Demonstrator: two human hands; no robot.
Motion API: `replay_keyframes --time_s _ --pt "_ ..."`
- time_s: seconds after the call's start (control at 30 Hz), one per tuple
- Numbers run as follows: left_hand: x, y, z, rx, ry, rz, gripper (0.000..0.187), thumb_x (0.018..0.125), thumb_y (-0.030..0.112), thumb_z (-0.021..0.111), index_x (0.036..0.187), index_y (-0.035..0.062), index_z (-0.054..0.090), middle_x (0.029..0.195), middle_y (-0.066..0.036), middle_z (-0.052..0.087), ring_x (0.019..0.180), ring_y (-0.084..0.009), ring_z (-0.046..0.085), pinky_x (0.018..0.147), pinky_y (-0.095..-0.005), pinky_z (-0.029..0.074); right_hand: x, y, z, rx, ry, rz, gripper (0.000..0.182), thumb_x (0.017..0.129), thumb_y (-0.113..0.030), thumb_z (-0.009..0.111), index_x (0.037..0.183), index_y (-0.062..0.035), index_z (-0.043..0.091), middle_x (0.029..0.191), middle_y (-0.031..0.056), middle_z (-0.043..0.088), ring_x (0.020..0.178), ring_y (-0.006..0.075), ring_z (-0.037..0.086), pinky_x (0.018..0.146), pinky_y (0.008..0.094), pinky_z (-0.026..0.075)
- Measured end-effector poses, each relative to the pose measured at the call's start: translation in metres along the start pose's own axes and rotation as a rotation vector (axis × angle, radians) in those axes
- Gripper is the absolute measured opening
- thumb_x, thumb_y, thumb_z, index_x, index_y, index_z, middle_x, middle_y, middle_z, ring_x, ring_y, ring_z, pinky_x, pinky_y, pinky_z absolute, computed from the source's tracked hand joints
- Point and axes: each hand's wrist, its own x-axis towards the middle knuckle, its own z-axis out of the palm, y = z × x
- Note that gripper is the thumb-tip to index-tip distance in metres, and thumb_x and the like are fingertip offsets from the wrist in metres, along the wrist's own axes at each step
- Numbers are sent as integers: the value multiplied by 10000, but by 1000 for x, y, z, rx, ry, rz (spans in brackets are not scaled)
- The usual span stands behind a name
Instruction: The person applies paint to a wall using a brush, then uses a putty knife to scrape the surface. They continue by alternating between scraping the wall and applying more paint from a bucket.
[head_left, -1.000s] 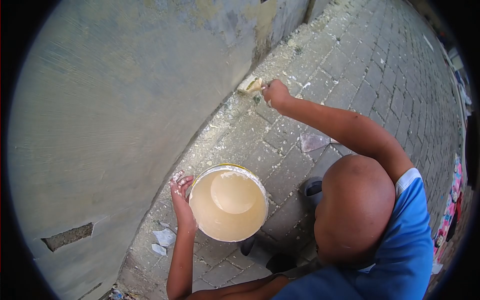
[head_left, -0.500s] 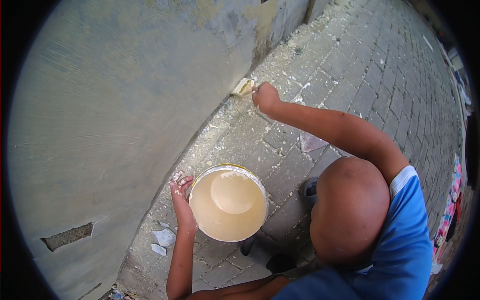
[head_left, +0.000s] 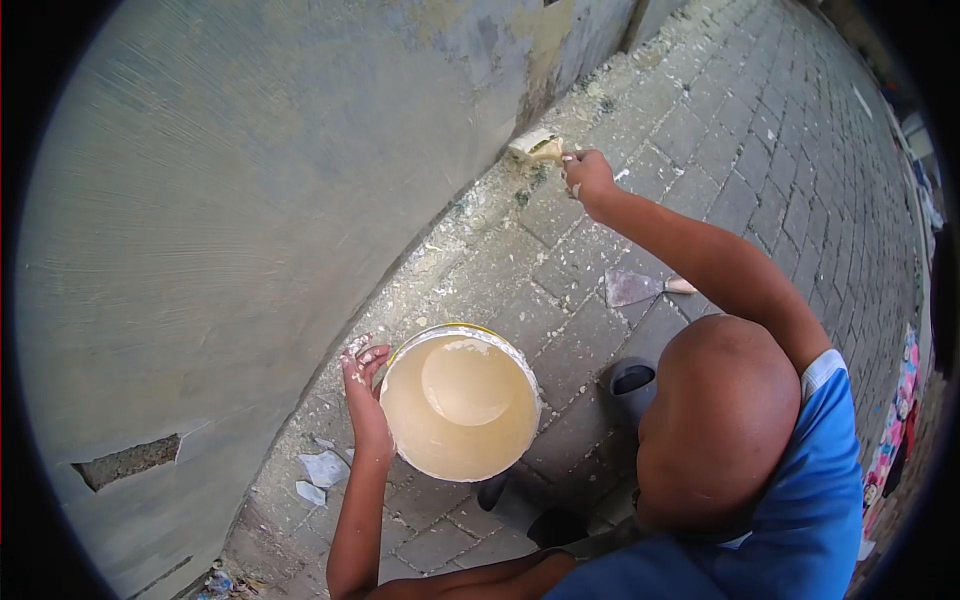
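My left hand (head_left: 366, 395), with white paste on its fingers, cups the outer side of a round bucket (head_left: 532, 365). Cream-coloured material coats the bucket's inside, and a yellow strip shows at its far rim. My right arm reaches out to the foot of the wall (head_left: 250, 200). In my right hand (head_left: 590, 180) is a pale, flat-ended tool (head_left: 540, 148) smeared with cream paste; I cannot tell its exact kind. The tool's far end is right at the wall's base. A putty knife (head_left: 632, 289) lies on the paving below my right forearm.
Grey paving blocks (head_left: 735, 205) spattered with paste run along the wall. Pale broken pieces (head_left: 325, 468) lie left of the bucket. A rectangular hole (head_left: 130, 462) is in the wall. My bent knee (head_left: 715, 420) and a dark shoe (head_left: 632, 377) are at the right.
My right hand has moved farther away and to the right along the wall's base with the tool. More of the putty knife now shows. My left hand stays at the bucket.
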Motion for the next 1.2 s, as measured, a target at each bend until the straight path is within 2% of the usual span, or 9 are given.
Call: replay_keyframes --time_s 0.2,0.4,0.63,0.77,0.93,1.0,1.03,1.13,1.2 --pt "1 0 1 -13 9 -12 548 1033 479 230 1310 70 468 1154 -95 561 1134 -188 501 983 -377 400 6 11 -28 410 -176 189 242 965 -206 531 1096 -73 684 726 15 565 576 117 500 551 301 461" --pt "1 -2 0 10 35 -8 543 1037 461 218 1315 68 468 1155 -96 562 1128 -189 505 975 -376 406 11 28 -51 511 -438 156 249 956 -170 528 1159 -86 645 749 7 558 550 107 464 535 294 442" --pt "1 1 2 68 40 -1 541 1037 455 220 1335 67 451 1149 -89 566 1128 -185 507 978 -376 399 6 6 -27 440 -412 206 231 934 -38 543 1139 -50 649 737 11 550 557 106 470 527 293 432" --pt "0 2 3 63 49 13 547 1034 467 223 1342 71 442 1142 -85 565 1127 -182 508 980 -376 396 2 -23 -17 535 -361 74 249 957 -49 511 1168 -29 642 743 -4 542 583 107 480 535 280 431" --pt "1 0 3 49 57 -3 547 1031 481 233 1330 75 446 1142 -86 563 1131 -178 503 976 -377 396 -30 -59 -62 677 -344 18 231 982 -131 518 1160 -73 654 736 -32 526 615 71 461 552 255 411" --pt "0 2 4 44 54 -2 548 1030 486 239 1320 72 450 1141 -86 563 1133 -178 501 978 -372 394 -37 -58 -77 701 -390 21 223 980 -141 527 1154 -88 657 728 -40 517 612 62 452 541 246 392" --pt "-1 3 5 44 50 -3 549 1030 489 241 1315 70 451 1140 -86 563 1133 -178 500 978 -370 393 -35 -50 -77 714 -403 35 249 977 -121 527 1194 -49 624 708 -32 461 580 71 404 510 246 355" --pt "0 2 6 49 60 -10 555 1030 494 245 1312 63 453 1136 -88 562 1127 -183 499 987 -368 387 -25 -24 -66 568 -383 139 235 973 -154 563 1174 -55 633 691 -36 460 556 72 395 498 254 354" --pt "-2 5 7 55 52 -8 559 1031 495 246 1304 55 456 1131 -93 563 1120 -186 499 992 -366 385 -11 0 -46 527 -382 204 181 956 -139 567 1077 -71 683 699 -13 530 518 84 425 482 278 369"
